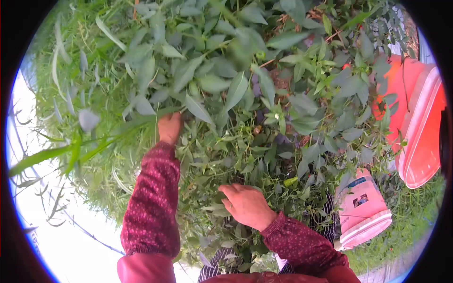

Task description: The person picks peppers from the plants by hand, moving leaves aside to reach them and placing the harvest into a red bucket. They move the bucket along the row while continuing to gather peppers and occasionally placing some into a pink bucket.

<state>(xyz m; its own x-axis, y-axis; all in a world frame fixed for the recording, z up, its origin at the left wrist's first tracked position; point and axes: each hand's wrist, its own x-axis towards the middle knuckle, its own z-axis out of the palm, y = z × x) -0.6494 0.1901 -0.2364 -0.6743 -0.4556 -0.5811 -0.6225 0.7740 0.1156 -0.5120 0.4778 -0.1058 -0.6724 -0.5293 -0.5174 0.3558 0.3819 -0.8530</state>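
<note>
Dense green leafy plants [236, 89], which look like pepper plants, spread around both hands. My left hand [170, 128] reaches into the foliage at the left. Leaves cover its fingers, so what they touch is hidden. Lower and nearer to me, my right hand [247, 206] is over the leaves with its back up. Its thumb and forefinger point left with a gap between them, close to a pale leaf [216, 208], and no object shows in it. A yellow-green fruit [290, 182] hangs to the right of this hand.
A pink bucket [373, 226] with a printed label lies tilted at the lower right. Above it, a larger orange-red bucket [420, 155] stands partly behind leaves. Small red spots [347, 66] show in the foliage. Long grass blades [42, 158] stick out at the left.
</note>
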